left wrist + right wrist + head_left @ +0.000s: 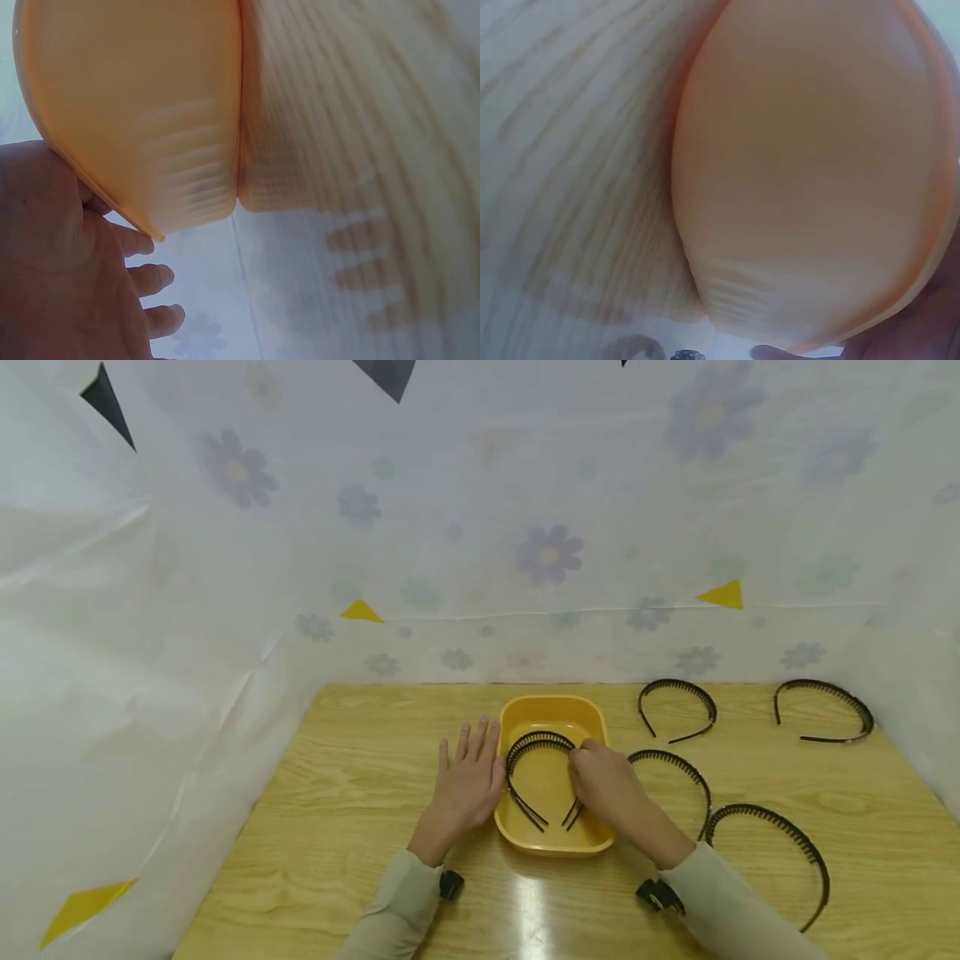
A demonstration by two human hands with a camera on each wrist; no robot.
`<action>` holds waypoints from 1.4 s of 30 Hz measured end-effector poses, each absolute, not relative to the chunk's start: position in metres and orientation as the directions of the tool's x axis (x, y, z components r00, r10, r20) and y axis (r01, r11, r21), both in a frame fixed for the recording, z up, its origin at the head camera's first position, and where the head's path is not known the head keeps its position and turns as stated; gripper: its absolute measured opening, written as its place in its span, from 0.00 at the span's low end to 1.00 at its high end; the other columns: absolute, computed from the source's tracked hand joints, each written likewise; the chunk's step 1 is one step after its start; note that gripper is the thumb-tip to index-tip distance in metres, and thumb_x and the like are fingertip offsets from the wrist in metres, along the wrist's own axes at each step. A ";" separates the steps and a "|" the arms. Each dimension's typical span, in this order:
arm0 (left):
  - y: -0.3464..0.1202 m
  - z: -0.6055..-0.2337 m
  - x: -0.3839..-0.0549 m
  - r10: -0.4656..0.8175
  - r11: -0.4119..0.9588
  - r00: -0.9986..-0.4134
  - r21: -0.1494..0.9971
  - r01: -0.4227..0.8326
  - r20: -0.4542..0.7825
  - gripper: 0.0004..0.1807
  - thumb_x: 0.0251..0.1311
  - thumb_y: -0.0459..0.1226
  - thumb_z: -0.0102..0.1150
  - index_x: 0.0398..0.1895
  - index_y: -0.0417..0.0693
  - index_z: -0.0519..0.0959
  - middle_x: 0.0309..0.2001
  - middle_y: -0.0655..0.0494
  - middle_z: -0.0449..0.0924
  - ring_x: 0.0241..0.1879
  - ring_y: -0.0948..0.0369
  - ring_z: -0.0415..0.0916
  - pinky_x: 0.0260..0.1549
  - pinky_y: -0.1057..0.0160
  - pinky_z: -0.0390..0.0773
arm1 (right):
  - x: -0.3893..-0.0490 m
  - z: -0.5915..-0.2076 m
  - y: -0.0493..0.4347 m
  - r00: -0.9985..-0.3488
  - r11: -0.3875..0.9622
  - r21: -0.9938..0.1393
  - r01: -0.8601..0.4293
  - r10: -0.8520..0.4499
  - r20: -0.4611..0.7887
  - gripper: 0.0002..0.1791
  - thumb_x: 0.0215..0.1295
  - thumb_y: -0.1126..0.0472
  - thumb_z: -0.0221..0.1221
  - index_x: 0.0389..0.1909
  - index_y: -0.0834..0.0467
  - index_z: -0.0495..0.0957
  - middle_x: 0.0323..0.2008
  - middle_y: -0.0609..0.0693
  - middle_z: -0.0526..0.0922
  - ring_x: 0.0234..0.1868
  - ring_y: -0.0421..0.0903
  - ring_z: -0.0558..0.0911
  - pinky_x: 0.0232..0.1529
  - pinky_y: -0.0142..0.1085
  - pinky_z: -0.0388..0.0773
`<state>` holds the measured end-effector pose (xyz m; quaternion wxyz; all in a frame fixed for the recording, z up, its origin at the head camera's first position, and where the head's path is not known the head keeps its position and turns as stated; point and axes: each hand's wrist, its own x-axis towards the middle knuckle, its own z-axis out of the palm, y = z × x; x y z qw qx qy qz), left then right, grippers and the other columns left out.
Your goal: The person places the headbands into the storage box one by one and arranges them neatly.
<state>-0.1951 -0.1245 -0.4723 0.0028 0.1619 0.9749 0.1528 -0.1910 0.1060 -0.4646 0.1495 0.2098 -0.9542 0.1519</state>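
A yellow plastic basin [553, 848] stands on the wooden table, and inside it lie two black toothed headbands [537, 737], nearly overlapping, their open ends toward me. My right hand [609, 783] reaches over the basin's right rim with fingers curled, pinching the right side of the headbands; its fingertips are hidden. At the left rim my left hand [467, 785] rests with fingers straight and pointing away. In the left wrist view the left palm [64, 255] lies against the rim of the basin [150, 112]. The right wrist view shows mostly the basin's outer wall [802, 172].
Several more black headbands lie on the table right of the basin: one back headband [678, 682], one far-right headband [868, 714], one partly behind the right arm [697, 774], and one nearest headband [823, 864]. A flower-patterned white sheet [480, 527] rises behind the table [337, 760].
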 end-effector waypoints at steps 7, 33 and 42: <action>-0.123 -0.469 -0.195 0.321 0.903 -0.946 0.289 0.319 0.039 0.32 0.84 0.49 0.27 0.85 0.54 0.41 0.84 0.53 0.37 0.81 0.48 0.32 0.74 0.35 0.34 | -0.190 -0.463 0.108 -0.864 0.886 -0.143 -0.441 -0.376 0.336 0.12 0.65 0.72 0.61 0.21 0.62 0.80 0.21 0.53 0.73 0.19 0.46 0.70 0.17 0.40 0.69; -0.123 -0.467 -0.192 0.325 0.897 -0.945 0.301 0.323 0.044 0.32 0.84 0.47 0.27 0.85 0.51 0.44 0.83 0.50 0.41 0.81 0.47 0.34 0.74 0.33 0.35 | -0.173 -0.448 0.156 -0.802 0.704 -0.448 -0.552 -0.300 0.517 0.17 0.62 0.70 0.70 0.53 0.64 0.85 0.52 0.59 0.83 0.31 0.46 0.82 0.25 0.35 0.76; -0.123 -0.467 -0.191 0.317 0.900 -0.947 0.301 0.316 0.046 0.32 0.84 0.48 0.27 0.85 0.52 0.44 0.83 0.54 0.38 0.81 0.48 0.33 0.74 0.34 0.34 | -0.160 -0.438 0.182 -0.788 0.703 -0.449 -0.551 -0.260 0.559 0.20 0.59 0.71 0.72 0.53 0.63 0.85 0.52 0.59 0.83 0.37 0.53 0.86 0.32 0.46 0.83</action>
